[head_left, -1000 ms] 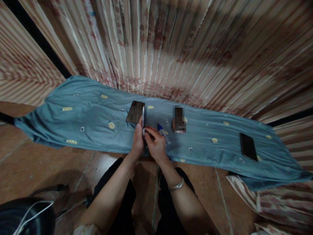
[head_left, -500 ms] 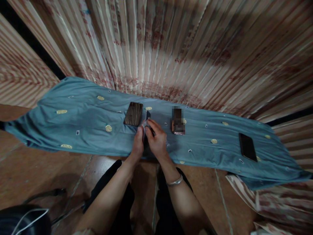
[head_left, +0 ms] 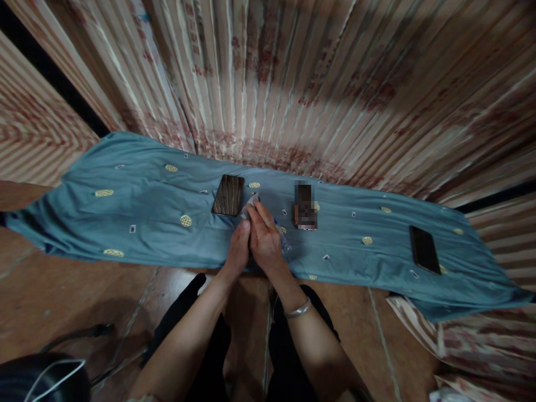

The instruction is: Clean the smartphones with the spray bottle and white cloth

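Now, in the head view, my left hand [head_left: 238, 245] and right hand [head_left: 263, 241] are pressed together over the blue cloth [head_left: 146, 223]. Both clamp on a small whitish thing [head_left: 251, 202], whose tip shows at 12 o'clock of the fingers; what it is, I cannot tell. I judge it light, thin and slippery, so a pinch at the edges suits best. A wood-pattern phone [head_left: 228, 195] lies just beside at 11 o'clock. A clear bottle [head_left: 283, 241] peeks out at 3 o'clock; its contents are not visible.
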{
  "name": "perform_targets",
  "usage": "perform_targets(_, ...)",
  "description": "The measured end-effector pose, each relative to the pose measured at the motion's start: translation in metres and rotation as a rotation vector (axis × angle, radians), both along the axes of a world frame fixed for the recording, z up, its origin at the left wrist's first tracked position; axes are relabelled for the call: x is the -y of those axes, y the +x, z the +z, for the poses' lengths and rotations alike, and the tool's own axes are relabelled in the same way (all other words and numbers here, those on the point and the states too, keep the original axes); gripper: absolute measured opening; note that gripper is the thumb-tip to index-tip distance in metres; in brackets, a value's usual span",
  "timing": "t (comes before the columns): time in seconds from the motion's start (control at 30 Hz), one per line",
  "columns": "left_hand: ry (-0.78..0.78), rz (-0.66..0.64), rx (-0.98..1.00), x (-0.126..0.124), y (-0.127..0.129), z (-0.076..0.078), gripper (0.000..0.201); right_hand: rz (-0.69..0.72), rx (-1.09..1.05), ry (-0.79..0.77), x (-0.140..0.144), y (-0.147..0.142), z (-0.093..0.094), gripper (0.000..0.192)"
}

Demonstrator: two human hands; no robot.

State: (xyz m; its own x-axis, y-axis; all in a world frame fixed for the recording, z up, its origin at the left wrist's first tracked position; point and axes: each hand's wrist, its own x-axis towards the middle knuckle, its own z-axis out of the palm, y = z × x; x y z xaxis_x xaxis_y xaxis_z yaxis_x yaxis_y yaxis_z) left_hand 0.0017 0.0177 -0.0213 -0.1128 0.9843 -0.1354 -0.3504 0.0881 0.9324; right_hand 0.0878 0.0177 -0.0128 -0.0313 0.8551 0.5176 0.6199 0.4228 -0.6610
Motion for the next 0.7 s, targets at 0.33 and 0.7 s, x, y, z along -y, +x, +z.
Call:
perform_targets(0.33,0.056,-0.059,-0.102,0.009,0.001,-0.005,0.030,-0.040,0.029,0.040,-0.006,0.012,0.007,0.051)
perform_targets(0.7,0.188,-0.177,-0.306,0.012,-0.002,-0.004,0.058,-0.072,-0.029,0.056,-0.009,0.014,-0.002,0.051)
